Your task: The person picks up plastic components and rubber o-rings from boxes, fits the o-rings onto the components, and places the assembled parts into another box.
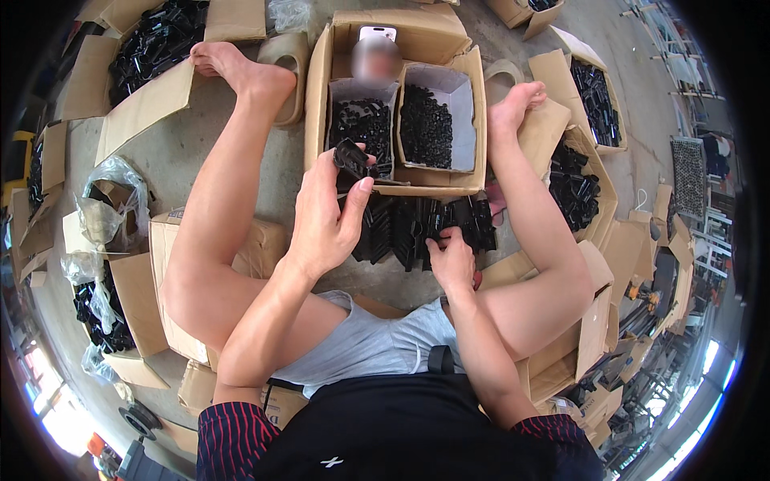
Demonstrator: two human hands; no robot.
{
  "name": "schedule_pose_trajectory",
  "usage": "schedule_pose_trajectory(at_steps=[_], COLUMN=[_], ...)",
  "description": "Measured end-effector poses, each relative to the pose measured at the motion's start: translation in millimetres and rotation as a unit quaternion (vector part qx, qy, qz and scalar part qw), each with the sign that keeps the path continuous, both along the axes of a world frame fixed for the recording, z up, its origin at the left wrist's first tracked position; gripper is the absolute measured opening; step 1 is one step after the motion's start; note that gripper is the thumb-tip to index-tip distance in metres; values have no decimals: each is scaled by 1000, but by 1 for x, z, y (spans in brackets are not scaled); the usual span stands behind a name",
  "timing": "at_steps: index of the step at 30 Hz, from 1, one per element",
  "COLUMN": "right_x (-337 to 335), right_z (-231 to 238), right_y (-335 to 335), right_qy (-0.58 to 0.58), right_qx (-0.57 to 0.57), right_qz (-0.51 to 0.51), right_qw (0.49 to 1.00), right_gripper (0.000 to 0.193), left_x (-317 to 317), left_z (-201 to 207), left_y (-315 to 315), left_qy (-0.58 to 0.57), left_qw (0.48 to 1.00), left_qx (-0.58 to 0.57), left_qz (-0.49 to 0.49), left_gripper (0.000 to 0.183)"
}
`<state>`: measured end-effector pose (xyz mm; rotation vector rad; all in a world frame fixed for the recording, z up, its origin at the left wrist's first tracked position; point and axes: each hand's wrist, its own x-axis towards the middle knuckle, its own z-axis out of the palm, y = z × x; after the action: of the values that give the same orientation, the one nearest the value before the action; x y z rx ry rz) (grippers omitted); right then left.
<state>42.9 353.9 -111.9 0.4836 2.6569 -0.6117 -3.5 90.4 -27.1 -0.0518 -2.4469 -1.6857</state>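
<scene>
Raised in front of the cardboard box (317,104), my left hand (327,212) is closed on a small black plastic part (353,160), held between thumb and fingers. My right hand (451,260) reaches down to a row of black plastic parts (393,232) lined up at the near side of the box. Its fingers are bent onto one of them; the fingertips are partly hidden. Inside the box, two grey-lined compartments hold small black pieces: one heap (365,120) on the left, another (425,120) on the right. A phone (377,34) stands at the box's far end.
Open cartons of black parts stand around me: one at far left (156,52), one at far right (595,100), one by my right knee (573,188). Clear plastic bags (108,208) lie over a carton on the left. My bare legs flank the middle box; sandals (285,76) lie beside it.
</scene>
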Motion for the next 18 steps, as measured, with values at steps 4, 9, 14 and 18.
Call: schedule_pose_trajectory(at_steps=[4,9,14,18], right_x=[4,13,19,18], right_z=[0,-20,-21,-16], right_y=[-7,-7,-11,-22], right_qy=[-8,4,-4,1], right_qx=[-19,-71,-108,-82], right_qz=[-2,-2,-44,-38], right_qw=[1000,997,993,996], right_gripper=[39,44,48,52], left_x=[-1,-2,-2,0], left_z=[2,7,2,-5], left_y=[3,5,6,9], left_qy=[-32,-78,-97,-120], left_qw=[995,981,967,956], left_qx=[99,178,231,262], left_qz=[0,-22,-42,-48], left_gripper=[34,38,40,39])
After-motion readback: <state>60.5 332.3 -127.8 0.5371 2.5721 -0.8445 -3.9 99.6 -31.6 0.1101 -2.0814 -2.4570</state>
